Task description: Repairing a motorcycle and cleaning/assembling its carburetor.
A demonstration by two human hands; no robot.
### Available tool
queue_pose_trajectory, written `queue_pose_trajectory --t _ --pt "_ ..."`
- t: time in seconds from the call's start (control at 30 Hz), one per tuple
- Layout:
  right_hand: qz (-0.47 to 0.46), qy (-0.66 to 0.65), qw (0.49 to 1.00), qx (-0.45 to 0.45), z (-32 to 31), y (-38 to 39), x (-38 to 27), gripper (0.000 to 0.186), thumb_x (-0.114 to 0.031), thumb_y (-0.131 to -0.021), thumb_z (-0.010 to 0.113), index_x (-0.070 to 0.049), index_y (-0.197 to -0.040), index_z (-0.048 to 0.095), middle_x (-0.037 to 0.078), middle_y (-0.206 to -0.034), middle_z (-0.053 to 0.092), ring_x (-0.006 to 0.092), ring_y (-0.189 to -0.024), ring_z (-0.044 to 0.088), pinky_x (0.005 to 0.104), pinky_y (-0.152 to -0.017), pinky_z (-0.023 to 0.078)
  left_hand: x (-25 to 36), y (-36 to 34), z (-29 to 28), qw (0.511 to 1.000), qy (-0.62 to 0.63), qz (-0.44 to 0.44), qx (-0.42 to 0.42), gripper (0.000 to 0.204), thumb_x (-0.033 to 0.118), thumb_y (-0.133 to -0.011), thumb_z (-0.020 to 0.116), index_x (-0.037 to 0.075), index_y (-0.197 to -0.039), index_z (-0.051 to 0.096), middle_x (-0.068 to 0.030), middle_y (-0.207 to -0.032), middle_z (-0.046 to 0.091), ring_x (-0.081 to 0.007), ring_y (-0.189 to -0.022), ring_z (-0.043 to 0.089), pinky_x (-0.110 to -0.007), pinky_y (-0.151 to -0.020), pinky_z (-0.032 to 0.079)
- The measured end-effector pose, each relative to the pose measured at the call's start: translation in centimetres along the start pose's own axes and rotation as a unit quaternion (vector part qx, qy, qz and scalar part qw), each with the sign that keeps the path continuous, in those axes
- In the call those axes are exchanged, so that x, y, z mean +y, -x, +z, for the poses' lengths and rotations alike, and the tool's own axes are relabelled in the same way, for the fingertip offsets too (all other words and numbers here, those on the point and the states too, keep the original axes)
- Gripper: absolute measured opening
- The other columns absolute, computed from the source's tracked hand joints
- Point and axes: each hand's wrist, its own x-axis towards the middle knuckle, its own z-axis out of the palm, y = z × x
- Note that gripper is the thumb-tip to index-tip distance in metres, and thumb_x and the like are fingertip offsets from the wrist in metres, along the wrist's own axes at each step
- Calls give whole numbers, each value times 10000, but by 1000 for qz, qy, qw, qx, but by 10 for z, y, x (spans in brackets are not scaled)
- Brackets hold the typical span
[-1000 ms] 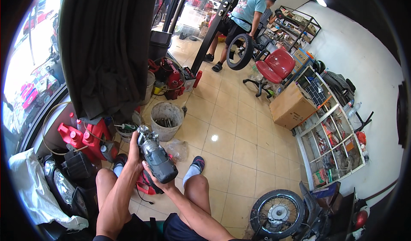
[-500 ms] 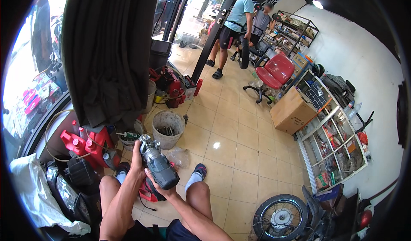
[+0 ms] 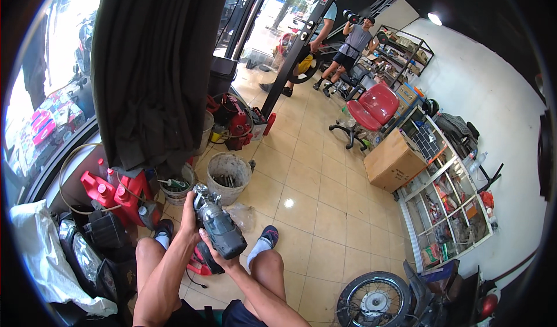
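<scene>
Both my hands hold a chunky dark grey and black part (image 3: 219, 225) with a silver metal end, in front of me above my lap; its exact kind I cannot make out. My left hand (image 3: 189, 219) grips the side near the metal end. My right hand (image 3: 217, 253) wraps round the lower body, its thumb along the side and most fingers hidden beneath. Below the part sits a red and black object (image 3: 202, 261) on the floor between my legs, partly covered. Just beyond my hands stands a dirty whitish bucket (image 3: 228, 176) holding metal pieces, with a clear plastic bag (image 3: 242, 215) next to it.
Red jugs (image 3: 125, 193) and a headlight unit (image 3: 84, 251) crowd my left, under a dark curtain (image 3: 151, 77). A spoked wheel (image 3: 374, 301) lies front right. Farther off stand a cardboard box (image 3: 394, 160), a glass cabinet (image 3: 447, 202), a red chair (image 3: 374, 106) and two people (image 3: 354, 42).
One person at the back has walked left behind the door frame, carrying a tyre. The other now stands upright with dumbbells raised. My hands keep the same grip; the view has shifted slightly.
</scene>
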Motion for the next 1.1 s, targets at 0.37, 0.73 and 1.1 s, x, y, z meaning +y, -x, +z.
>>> queue_pose_trajectory --t 0.37,0.73,1.1 --pt "23 4 1000 4 3 -1 -5 195 -203 -802 681 -28 -814 596 75 -716 615 222 -630 563 353 -615 442 1 0 -2 1000 8 1 -14 388 445 -866 462 74 -857 575 -72 -690 609 -198 -564 601 -338 -551 530" --pt "39 -5 999 -9 7 2 1 211 -214 -804 680 -26 -844 592 83 -736 614 228 -651 564 355 -623 444 -1 -11 -15 1000 8 9 6 371 438 -869 469 82 -870 575 -65 -691 608 -194 -563 597 -341 -557 530" --pt "41 -14 999 -7 5 1 1 216 -216 -806 677 -21 -857 598 96 -771 618 245 -684 572 362 -643 445 -2 -5 -8 1000 -1 10 7 398 450 -865 450 72 -836 575 -74 -678 606 -201 -557 594 -340 -557 529"
